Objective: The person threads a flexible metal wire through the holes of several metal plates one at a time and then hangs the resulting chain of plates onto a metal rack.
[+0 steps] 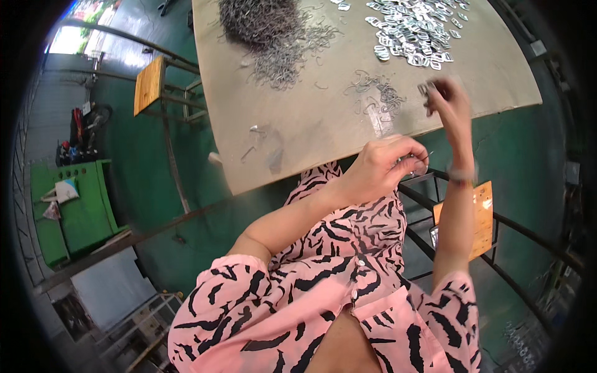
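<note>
My left hand (388, 163) is in a pinch just off the table's near edge, and a thin wire piece shows at its fingertips, its shape too small to make out. Over the table's right part my right hand (453, 105) is raised, blurred by motion, its fingers closed on a small metal buckle (426, 91). Between the hands and the far piles lies a small heap of bent wire hooks (387, 93). Silver slotted buckles (416, 31) are spread at the far right of the table. A big dark mound of wire hooks (258, 22) spills toward the middle.
The brown-topped table (298, 124) ends close in front of me. A few loose bits and a strip of clear tape (380, 121) lie on it. Wooden-topped stools stand at the left (150, 86) and under my right arm (482, 217). A green bench (78, 211) is farther left.
</note>
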